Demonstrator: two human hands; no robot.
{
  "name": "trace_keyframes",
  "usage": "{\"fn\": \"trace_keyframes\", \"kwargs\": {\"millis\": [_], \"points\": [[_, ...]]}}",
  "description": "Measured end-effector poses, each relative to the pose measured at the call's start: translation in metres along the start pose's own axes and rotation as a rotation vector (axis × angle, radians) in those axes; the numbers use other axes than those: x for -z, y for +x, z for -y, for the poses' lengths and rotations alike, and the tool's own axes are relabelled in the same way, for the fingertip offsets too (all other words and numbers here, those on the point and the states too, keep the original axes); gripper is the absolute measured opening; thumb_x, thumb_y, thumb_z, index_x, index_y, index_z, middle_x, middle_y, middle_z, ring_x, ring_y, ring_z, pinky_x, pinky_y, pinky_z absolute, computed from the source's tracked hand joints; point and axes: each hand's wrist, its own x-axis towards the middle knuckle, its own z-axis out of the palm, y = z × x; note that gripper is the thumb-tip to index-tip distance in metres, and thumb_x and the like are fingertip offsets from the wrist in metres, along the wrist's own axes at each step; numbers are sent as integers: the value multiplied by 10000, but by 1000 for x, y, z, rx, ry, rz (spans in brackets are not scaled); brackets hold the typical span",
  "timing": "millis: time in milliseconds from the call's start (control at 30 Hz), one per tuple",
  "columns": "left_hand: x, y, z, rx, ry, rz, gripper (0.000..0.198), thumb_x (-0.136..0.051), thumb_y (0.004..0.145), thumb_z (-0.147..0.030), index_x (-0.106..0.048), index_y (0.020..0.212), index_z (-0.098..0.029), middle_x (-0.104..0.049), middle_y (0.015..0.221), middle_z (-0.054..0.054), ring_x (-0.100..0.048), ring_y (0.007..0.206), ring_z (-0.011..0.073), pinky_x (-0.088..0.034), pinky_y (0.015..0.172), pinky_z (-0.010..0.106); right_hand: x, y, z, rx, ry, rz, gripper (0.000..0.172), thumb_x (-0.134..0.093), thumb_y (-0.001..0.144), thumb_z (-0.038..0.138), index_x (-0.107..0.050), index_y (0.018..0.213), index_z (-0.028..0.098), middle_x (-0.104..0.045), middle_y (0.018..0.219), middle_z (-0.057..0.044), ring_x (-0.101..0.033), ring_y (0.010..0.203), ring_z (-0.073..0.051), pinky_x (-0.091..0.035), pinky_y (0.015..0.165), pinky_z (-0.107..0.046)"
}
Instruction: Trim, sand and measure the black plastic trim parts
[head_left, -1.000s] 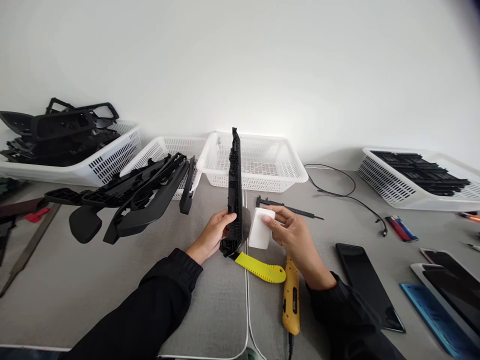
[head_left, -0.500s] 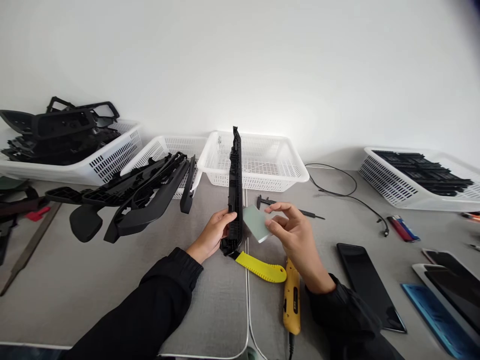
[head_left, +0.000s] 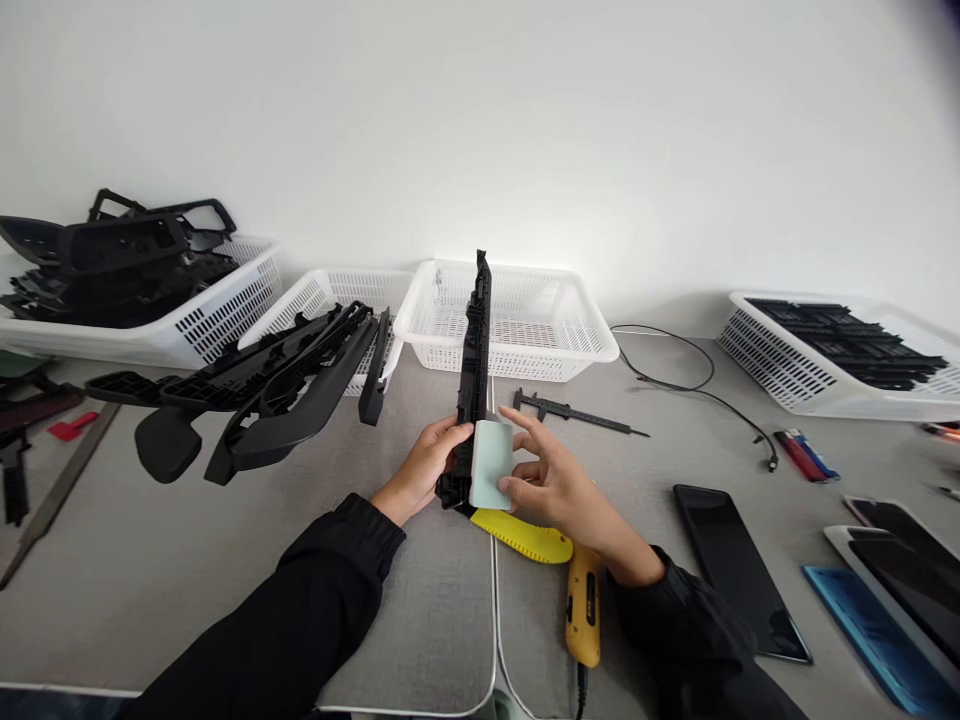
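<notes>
My left hand (head_left: 426,468) is closed around the lower part of a long black plastic trim piece (head_left: 475,345), which stands nearly upright in view. Between the fingers and thumb of my right hand (head_left: 559,490) is a pale green rectangular pad (head_left: 493,463). The pad lies against the right side of the trim piece near its lower end; whether it presses on the plastic I cannot tell. Just below them, a yellow-handled knife (head_left: 523,536) rests on the table, partly hidden. A yellow corded tool (head_left: 583,610) lies near my right wrist.
A white basket (head_left: 517,365) stands behind the trim piece. Left of it, curved black parts (head_left: 300,435) overhang another basket. A black caliper (head_left: 574,411), a cable (head_left: 712,385), a phone (head_left: 739,570) and a basket of black parts (head_left: 795,390) are on the right.
My right hand has moved left and turned the pale green pad upright, bringing it over against the trim piece. The trim piece's top has shifted slightly right.
</notes>
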Motion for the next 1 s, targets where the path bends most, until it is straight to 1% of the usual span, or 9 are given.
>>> {"fn": "trace_keyframes", "kwargs": {"millis": [67,133,200,300,467,600,733,867,1000], "points": [[0,0,0,3,-2,9,429,-853,724,-524,-741,927,-162,-732,761,26,-659,689,181,-479,614,258,2,0,0,3,-4,-22,726,-736,925,285,-420,1571,388,-557,1222,-32,-693,744,-119,-583,642,-305],[0,0,1,7,2,18,434,-848,731,-526,-741,937,-160,-735,767,32,-665,693,187,-482,619,264,3,1,0,9,-4,-51,692,-740,925,298,-443,1546,365,-552,1186,-23,-690,748,-121,-598,670,-319],[0,1,1,3,0,15,419,-852,728,-516,-731,915,-161,-727,759,26,-658,683,182,-474,614,260,4,1,0,-1,3,-18,677,-746,922,292,-446,1525,356,-552,1162,-16,-683,747,-122,-585,662,-311],[0,1,1,-7,-13,10,398,-861,723,-503,-713,872,-165,-714,751,11,-646,678,169,-471,616,253,5,0,0,-26,13,62,642,-754,915,281,-466,1485,347,-554,1129,-7,-656,730,-115,-530,611,-273],[1,1,1,0,-11,24,424,-847,740,-522,-730,929,-160,-724,773,20,-654,703,176,-484,626,254,3,-1,1,16,2,-23,666,-735,926,300,-459,1527,372,-549,1177,-22,-637,732,-104,-537,638,-287],[0,0,0,-1,-16,23,403,-860,727,-506,-719,879,-161,-713,756,12,-643,678,168,-478,617,254,4,0,0,-9,-14,31,626,-727,909,255,-484,1477,359,-548,1146,-8,-613,700,-91,-487,591,-258],[0,-1,0,5,-8,33,423,-851,743,-517,-739,938,-158,-744,794,35,-675,724,191,-494,640,265,6,0,1,2,-30,-47,639,-726,904,266,-463,1480,351,-533,1144,-5,-602,683,-87,-479,575,-249],[-1,-1,0,-7,-24,23,394,-853,742,-498,-739,916,-163,-743,779,30,-677,727,190,-493,652,265,5,0,3,-27,-31,30,622,-713,883,218,-479,1445,346,-543,1134,0,-600,687,-89,-471,578,-249],[-1,0,0,1,-8,23,404,-841,753,-509,-745,934,-161,-751,793,41,-691,743,205,-495,653,274,5,0,3,-6,-39,-52,640,-710,887,238,-457,1464,349,-548,1126,1,-600,679,-87,-456,559,-238]]}}
